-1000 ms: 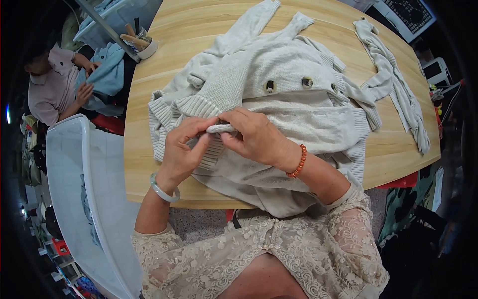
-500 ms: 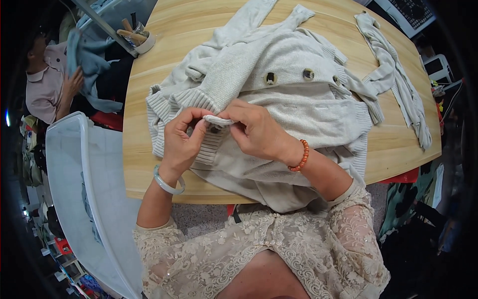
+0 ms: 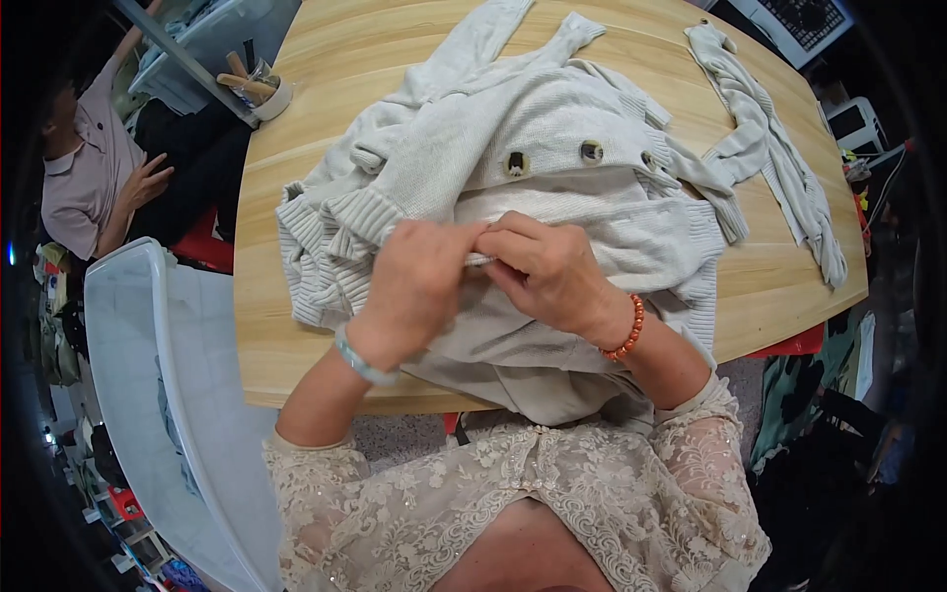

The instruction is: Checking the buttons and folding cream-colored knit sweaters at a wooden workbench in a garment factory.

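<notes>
Wooden worktop (image 3: 646, 57) bears cream knitwear (image 3: 582, 209) mid-frame. Right hand (image 3: 552, 264) pinches an edge (image 3: 478, 259), left hand (image 3: 422, 283) unclear in grip; handling this edge likely wants steadiness.

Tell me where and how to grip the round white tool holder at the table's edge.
Grip the holder by its curved outer wall, coming from the right, across the table. That side of the wall looks bare, while the grey pole runs close along the left and the wooden-handled tools lean out leftward over the rim.
</notes>
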The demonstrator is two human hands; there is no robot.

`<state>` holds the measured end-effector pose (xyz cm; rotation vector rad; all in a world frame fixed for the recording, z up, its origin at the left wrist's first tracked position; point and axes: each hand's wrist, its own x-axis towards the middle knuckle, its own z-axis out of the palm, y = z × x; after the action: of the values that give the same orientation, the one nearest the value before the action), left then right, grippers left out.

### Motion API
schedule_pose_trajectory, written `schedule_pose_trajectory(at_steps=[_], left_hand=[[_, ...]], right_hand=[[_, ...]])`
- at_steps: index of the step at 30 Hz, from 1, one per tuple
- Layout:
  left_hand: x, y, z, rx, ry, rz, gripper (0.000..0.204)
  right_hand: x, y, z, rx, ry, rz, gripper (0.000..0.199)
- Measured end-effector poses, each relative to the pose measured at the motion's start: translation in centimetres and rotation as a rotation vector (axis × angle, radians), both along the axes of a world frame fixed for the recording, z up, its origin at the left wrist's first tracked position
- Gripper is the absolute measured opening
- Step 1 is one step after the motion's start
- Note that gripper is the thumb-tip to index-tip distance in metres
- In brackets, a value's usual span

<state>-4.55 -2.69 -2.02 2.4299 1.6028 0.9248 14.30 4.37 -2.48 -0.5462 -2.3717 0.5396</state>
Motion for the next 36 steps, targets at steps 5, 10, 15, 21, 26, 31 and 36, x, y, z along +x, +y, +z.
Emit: schedule_pose_trajectory(at_steps=[5,10,15,21,26,31,36], left_hand=[[-1.5,1.7,-1.9,-0.09,0.125,0.083,0.041],[-4.1,2.6,-0.7,-0.509,-0.626,0.012,0.047],[-0.8,4.5,-0.6,-0.184,-0.002,0.323,0.033],[-1.3,6.7,-2.5,-0.11,-0.044,0.278,0.018],[-2.1,5.7,-1.9,-0.57,-0.74,0.137,0.013],[-2.1,5.1,-0.8,-0.712,-1.02,0.077,0.012],[-2.2,4.4,-0.4,-0.764,-0.963,0.064,0.022]], right_hand=[[-0.5,0.2,-1.4,-0.006,0.096,-0.022,0.024],[-0.5,0.7,-2.2,-0.106,-0.033,-0.051,0.021],[-0.8,0.8,-2.1,-0.093,-0.102,-0.009,0.021],[-0.8,1.0,-3.3,-0.046,-0.082,-0.042,0.018],[-1.2,0.7,-3.8,-0.041,-0.05,-0.142,0.028],[-1.0,0.4,-3.2,-0.073,0.049,-0.204,0.045],[-0.6,0.5,-3.6,-0.039,0.006,-0.143,0.048]])
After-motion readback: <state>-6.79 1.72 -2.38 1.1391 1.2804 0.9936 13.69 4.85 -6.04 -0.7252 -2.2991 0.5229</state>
